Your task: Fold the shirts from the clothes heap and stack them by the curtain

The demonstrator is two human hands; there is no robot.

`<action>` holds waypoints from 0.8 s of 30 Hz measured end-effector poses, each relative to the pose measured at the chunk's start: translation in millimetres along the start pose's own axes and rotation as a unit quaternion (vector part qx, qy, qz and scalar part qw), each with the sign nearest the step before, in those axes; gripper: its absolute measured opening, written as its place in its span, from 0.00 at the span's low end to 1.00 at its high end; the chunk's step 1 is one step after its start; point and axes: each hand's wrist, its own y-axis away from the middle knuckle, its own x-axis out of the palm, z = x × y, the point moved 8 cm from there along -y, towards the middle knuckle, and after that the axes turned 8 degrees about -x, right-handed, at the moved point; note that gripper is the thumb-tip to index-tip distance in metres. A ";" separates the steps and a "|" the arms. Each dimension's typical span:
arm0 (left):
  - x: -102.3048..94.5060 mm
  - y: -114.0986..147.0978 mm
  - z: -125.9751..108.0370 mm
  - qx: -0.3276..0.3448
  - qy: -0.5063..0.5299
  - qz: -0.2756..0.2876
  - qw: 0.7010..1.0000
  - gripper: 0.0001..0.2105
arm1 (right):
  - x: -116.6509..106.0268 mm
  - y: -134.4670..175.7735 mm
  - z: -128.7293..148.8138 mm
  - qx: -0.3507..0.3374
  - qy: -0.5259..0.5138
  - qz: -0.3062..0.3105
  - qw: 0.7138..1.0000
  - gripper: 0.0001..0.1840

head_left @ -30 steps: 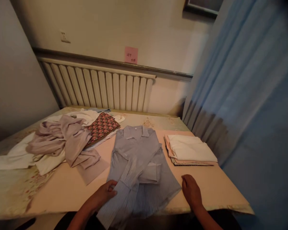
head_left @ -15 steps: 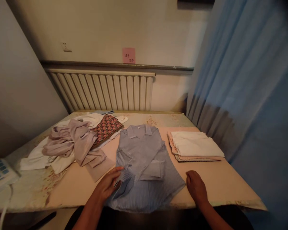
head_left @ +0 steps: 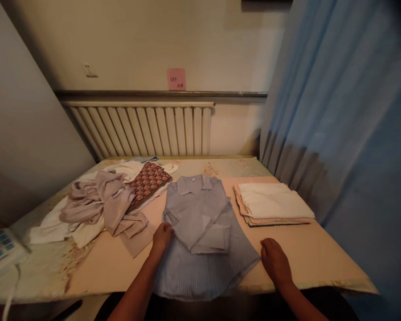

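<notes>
A blue-grey, finely striped shirt point(head_left: 200, 205) lies face up on the table, collar away from me, its hem at the near edge. Its sleeves are folded inward over the front, and a pale cuff point(head_left: 214, 238) lies near the middle. My left hand point(head_left: 162, 240) is closed at the shirt's left side, fingertips pinching the cloth there. Beside the shirt's lower right corner, my right hand point(head_left: 276, 261) is curled into a loose fist on the table, with nothing visible in it.
Crumpled mauve and white clothes point(head_left: 100, 200) heap up at the left, beside a folded patterned cloth point(head_left: 150, 180). Folded garments point(head_left: 276, 203) are stacked at the right. A white device with a cord point(head_left: 3, 249) stands at the left edge. Blue curtain point(head_left: 321, 111) hangs on the right.
My left hand has let go of the loose striped part it was lifting and moved slightly up to the shirt's left edge. The shirt's left side now lies flatter. My right hand stays nearly still.
</notes>
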 end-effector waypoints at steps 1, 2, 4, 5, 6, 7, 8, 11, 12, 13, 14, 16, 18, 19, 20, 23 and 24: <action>-3.0 -1.8 5.3 -0.007 -0.014 -0.003 1.000 0.07 | 0.3 -0.2 -0.3 0.002 0.000 0.002 1.000 0.07; -3.7 -2.5 10.2 -0.018 -0.024 0.002 1.000 0.05 | 0.5 -0.5 -0.6 0.004 0.000 0.004 1.000 0.07; 0.2 -1.6 17.9 -0.038 -0.038 0.023 0.998 0.03 | 0.3 -1.1 -0.5 0.005 -0.001 0.003 1.000 0.07; 3.8 -0.5 20.1 -0.046 -0.043 0.035 0.997 0.03 | 0.0 -1.3 -0.4 0.005 -0.001 0.002 1.000 0.07; 7.6 0.6 21.3 -0.052 -0.046 0.046 0.997 0.03 | -0.4 -1.5 -0.4 0.006 0.000 0.000 1.000 0.07; 11.2 1.4 21.8 -0.057 -0.048 0.055 0.996 0.04 | -0.7 -1.7 -0.3 0.007 0.000 -0.001 1.000 0.07; 14.3 1.7 21.5 -0.060 -0.051 0.060 0.995 0.05 | -1.0 -1.8 -0.2 0.009 0.001 -0.002 1.000 0.07; 18.9 -1.0 17.5 -0.058 -0.061 0.052 0.995 0.05 | -2.2 -2.5 0.1 0.014 0.003 -0.004 1.000 0.07; 19.2 -2.7 15.2 -0.052 -0.066 0.042 0.996 0.05 | -2.9 -2.9 0.6 0.014 0.002 -0.006 1.000 0.07; 19.0 -4.3 12.4 -0.043 -0.072 0.029 0.996 0.05 | -3.8 -3.3 1.2 0.013 0.002 -0.008 1.000 0.07; 18.4 -5.9 9.1 -0.032 -0.079 0.015 0.996 0.05 | -4.7 -3.8 1.9 0.011 0.001 -0.010 1.000 0.07; 16.5 -8.1 1.6 -0.009 -0.098 -0.017 0.995 0.05 | -5.8 -4.5 2.8 0.010 -0.001 -0.011 1.000 0.07; 14.0 -9.2 -7.0 0.017 -0.119 -0.045 0.992 0.05 | -6.1 -4.9 2.8 0.013 0.000 -0.009 1.000 0.07; 12.4 -9.5 -11.3 0.030 -0.129 -0.058 0.989 0.05 | -5.9 -5.1 2.6 0.015 0.001 -0.007 1.000 0.08; 10.4 -9.5 -15.1 0.044 -0.139 -0.069 0.987 0.05 | -5.4 -5.1 2.5 0.016 0.001 -0.005 1.000 0.08; 1.2 -9.1 -21.1 0.075 -0.171 -0.097 0.978 0.05 | -3.1 -4.9 1.9 0.016 -0.002 0.002 1.000 0.08; -3.1 -8.6 -20.9 0.080 -0.186 -0.106 0.973 0.06 | -2.5 -4.7 1.6 0.017 -0.003 0.003 1.000 0.08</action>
